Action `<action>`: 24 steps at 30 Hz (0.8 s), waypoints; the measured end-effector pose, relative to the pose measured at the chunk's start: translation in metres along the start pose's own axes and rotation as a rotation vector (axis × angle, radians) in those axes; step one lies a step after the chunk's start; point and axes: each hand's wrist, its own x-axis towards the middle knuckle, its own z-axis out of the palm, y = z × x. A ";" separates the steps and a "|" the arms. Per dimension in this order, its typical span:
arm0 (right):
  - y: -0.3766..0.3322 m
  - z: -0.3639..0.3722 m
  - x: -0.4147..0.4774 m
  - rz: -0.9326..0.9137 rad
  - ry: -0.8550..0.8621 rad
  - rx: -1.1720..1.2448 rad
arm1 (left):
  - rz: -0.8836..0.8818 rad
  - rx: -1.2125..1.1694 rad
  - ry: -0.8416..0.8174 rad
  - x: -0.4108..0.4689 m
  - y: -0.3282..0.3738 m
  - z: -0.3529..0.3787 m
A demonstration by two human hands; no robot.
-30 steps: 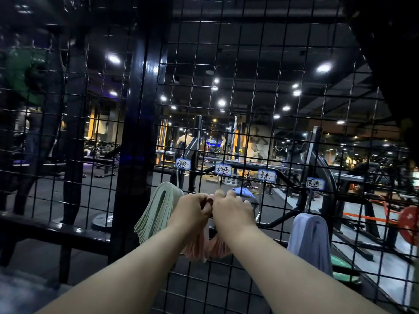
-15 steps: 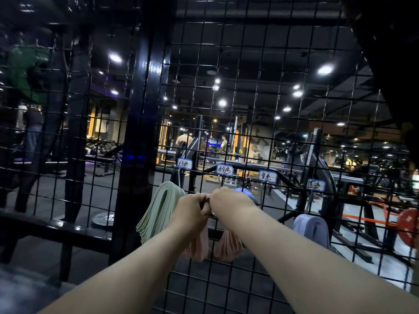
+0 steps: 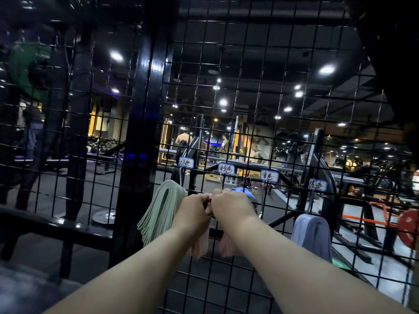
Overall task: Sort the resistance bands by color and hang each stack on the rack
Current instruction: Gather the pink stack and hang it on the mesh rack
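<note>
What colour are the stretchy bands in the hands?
Pale pink. The head view shows the bands hanging below the left hand and right hand.

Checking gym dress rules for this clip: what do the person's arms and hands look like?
Both forearms are bare right to the frame's bottom edge: no sleeves or cuffs show. The left hand and right hand wear no gloves, and no watch or wristband shows. Rings cannot be ruled out from this side.
</note>
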 end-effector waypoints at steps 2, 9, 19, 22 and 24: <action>0.001 0.003 -0.002 0.034 -0.002 0.088 | 0.005 0.003 -0.010 0.000 0.001 0.001; -0.006 0.013 -0.009 0.181 0.007 0.351 | 0.047 0.093 0.016 -0.006 0.004 -0.001; -0.005 0.023 -0.008 0.174 -0.012 0.265 | 0.085 0.088 0.021 -0.007 0.004 -0.001; -0.005 0.026 -0.009 0.148 0.037 0.194 | 0.082 0.045 0.013 -0.007 0.003 -0.001; -0.007 0.027 -0.011 0.152 0.058 0.183 | 0.082 0.019 0.007 -0.008 0.003 -0.001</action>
